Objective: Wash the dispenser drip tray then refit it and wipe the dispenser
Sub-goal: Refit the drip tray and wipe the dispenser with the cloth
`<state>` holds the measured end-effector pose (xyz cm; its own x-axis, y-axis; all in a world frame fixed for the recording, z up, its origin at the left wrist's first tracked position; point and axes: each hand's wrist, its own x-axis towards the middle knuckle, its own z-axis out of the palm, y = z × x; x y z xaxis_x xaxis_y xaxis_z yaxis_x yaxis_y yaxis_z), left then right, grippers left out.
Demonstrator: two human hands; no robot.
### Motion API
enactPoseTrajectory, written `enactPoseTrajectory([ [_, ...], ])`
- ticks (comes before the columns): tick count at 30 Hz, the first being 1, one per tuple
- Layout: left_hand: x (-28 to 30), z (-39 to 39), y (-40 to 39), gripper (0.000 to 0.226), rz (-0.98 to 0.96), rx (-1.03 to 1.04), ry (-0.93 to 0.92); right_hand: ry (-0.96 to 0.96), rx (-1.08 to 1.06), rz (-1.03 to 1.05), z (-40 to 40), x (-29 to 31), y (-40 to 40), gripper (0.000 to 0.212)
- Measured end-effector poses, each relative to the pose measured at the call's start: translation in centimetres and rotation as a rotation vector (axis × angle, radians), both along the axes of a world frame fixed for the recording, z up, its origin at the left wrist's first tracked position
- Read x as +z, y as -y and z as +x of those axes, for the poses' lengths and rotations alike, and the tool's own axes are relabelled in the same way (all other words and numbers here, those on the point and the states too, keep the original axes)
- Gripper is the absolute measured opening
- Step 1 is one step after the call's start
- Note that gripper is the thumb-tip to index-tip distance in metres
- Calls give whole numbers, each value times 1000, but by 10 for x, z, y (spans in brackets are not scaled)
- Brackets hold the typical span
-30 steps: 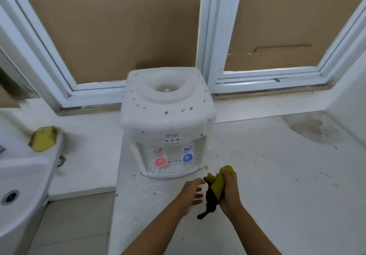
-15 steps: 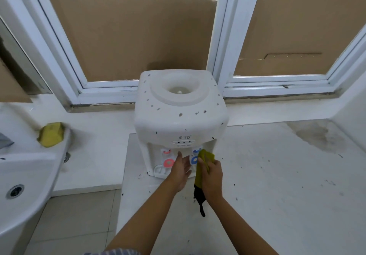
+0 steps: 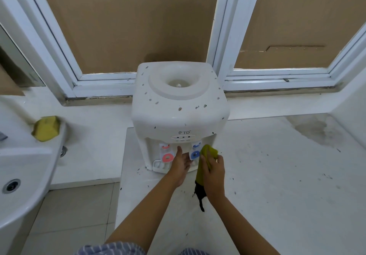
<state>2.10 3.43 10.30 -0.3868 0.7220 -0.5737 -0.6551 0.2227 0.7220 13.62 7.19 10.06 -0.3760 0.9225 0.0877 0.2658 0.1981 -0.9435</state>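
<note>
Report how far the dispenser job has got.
Done, it seems: the drip tray sits back under the taps. In hand: the right hand grips a cloth by the blue tap; the left hand reaches between the taps. Left: dark specks still dot the dispenser.

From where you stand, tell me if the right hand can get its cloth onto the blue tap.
Probably yes. The right hand grips the yellow cloth, whose top already lies beside the blue tap. The left hand sits between the taps, left of the blue one, so nothing visibly blocks the way.
</note>
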Motion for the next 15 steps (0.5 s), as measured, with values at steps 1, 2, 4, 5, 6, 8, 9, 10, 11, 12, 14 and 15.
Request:
enactPoseTrajectory([
  [1,0,0,0,67,5,-4,-5,-5,9,2,-5,1,1,29],
  [2,-2,0,0,66,11,-6,-9,13,39,-2,-9,0,4,32],
  [4,-2,-1,1,66,23,-17,-15,63,95,-29,-15,-12,13,36],
  [5,-1,-2,1,67,25,-29,-19,75,118,-59,-15,-19,19,36],
  [6,-1,-2,1,68,21,-36,-20,84,143,-91,-14,-23,26,36],
  [8,1,-4,1,71,8,-41,-2,93,180,-85,-7,-27,34,34],
  [9,1,-5,2,72,3,-40,5,100,189,-53,-3,-27,36,32],
  [10,0,-5,3,72,-5,-38,1,103,182,-20,1,-24,36,30],
  [11,0,-5,4,72,-16,-37,-8,93,149,5,3,-21,33,30],
  [12,0,-5,4,72,-34,-37,-26,66,100,16,4,-17,30,32],
  [14,2,-4,5,71,-69,-39,-69,30,41,37,1,-9,20,40],
  [15,3,-3,6,71,-82,-39,-81,36,55,53,-3,-7,16,42],
])
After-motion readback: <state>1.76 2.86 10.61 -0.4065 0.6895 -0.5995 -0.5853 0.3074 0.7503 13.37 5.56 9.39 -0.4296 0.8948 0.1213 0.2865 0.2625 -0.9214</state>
